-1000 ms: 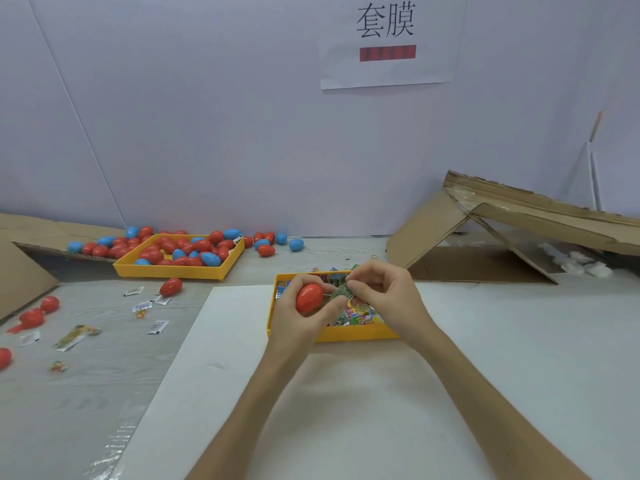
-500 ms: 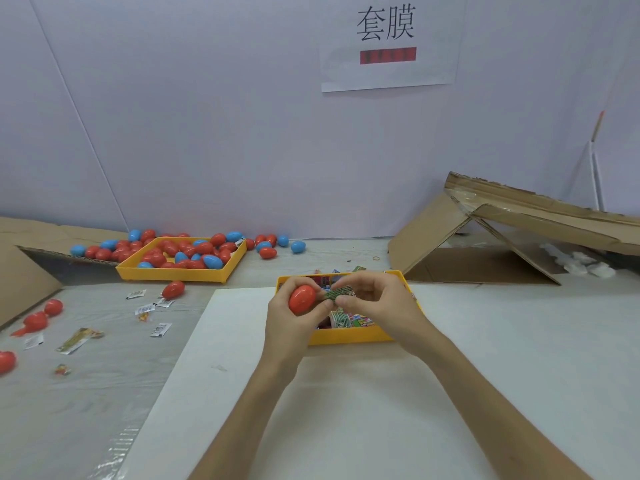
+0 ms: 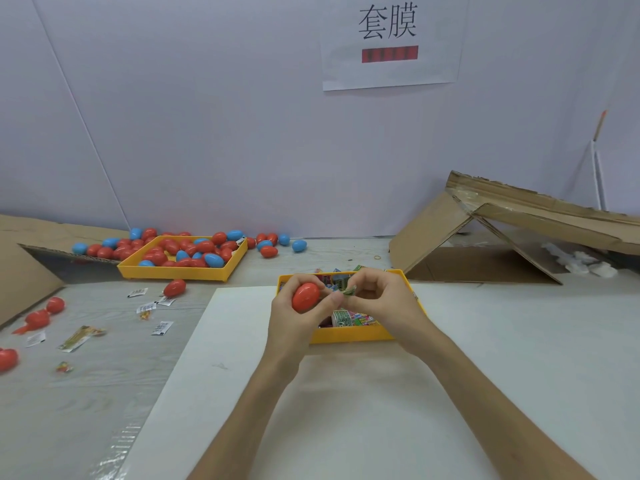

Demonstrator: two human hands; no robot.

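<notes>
White board (image 3: 346,410); left fingers (image 3: 297,281) cup glossy red egg (image 3: 305,296), right fingers (image 3: 369,283) pinch green wrapper (image 3: 349,292).

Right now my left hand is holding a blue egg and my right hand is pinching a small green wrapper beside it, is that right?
Not quite. The egg in the left hand is red, not blue, as the head view shows. The rest stands: the right hand pinches a small green wrapper right beside it.
</notes>
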